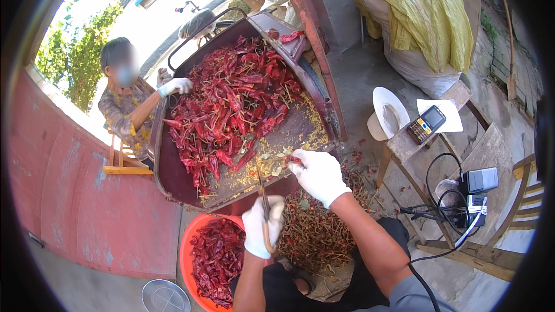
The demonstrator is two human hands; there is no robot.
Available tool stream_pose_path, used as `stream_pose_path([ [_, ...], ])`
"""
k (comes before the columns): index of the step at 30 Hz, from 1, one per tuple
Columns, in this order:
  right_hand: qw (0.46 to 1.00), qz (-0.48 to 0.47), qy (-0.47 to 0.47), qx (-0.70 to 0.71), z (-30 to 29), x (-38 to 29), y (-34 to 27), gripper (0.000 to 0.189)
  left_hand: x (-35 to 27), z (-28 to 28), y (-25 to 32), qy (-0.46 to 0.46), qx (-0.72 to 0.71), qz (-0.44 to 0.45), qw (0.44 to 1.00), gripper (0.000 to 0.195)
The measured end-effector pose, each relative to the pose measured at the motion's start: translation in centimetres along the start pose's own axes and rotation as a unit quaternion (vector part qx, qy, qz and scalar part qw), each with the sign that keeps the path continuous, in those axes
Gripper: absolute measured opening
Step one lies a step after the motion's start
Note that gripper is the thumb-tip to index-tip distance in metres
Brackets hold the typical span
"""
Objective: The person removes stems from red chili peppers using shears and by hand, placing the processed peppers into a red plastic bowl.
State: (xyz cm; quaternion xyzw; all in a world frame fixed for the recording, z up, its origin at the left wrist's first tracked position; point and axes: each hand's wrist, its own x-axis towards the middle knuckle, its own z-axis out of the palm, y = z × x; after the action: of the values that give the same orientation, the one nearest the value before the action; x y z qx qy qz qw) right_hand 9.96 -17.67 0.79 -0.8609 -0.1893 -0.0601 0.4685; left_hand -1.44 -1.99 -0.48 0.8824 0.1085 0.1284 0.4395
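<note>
My left hand (264, 225), in a white glove, holds a pair of scissors (265, 221) upright, blades pointing away from me over the near edge of a metal cart bed (277, 173). My right hand (318, 175), also gloved in white, pinches a small red piece of dried chili (294, 160) above the bed's near right corner. Dried red chili peppers (230, 95) with stems are heaped in the bed, and yellow seeds (310, 125) are scattered along its right side. Below my left hand, an orange basin (187, 251) holds red chilies. Chili stems (321, 229) are piled under my right forearm.
Across the cart, a masked person (130, 104) reaches a gloved hand (175, 87) to the chilies. At right, a wooden bench (401, 145) holds a hat (387, 115) and handheld device (427, 124). Black cables (438, 208) run beside my right arm. A round sieve (165, 297) lies at lower left.
</note>
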Motion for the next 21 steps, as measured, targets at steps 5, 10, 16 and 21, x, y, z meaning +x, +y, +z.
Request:
stream_pose_path([
  [5,0.995,0.017,0.005,0.103,-1.6,-0.5,-1.1,0.025,7.0,-1.1,-1.3,-0.076,0.401,-0.027,0.913,0.033],
  [10,0.943,0.093,-0.013,0.318,-2.4,0.3,-1.1,0.026,12.2,1.4,-3.0,-0.051,0.463,0.043,0.884,0.034],
  [16,0.907,0.132,-0.007,0.4,-1.4,0.8,-0.9,0.017,16.4,4.4,-3.7,-0.138,0.529,0.025,0.837,0.04],
  [21,0.918,0.102,0.011,0.384,-0.9,1.1,0.3,0.023,16.7,3.2,-4.2,-0.1,0.411,0.034,0.905,0.049],
])
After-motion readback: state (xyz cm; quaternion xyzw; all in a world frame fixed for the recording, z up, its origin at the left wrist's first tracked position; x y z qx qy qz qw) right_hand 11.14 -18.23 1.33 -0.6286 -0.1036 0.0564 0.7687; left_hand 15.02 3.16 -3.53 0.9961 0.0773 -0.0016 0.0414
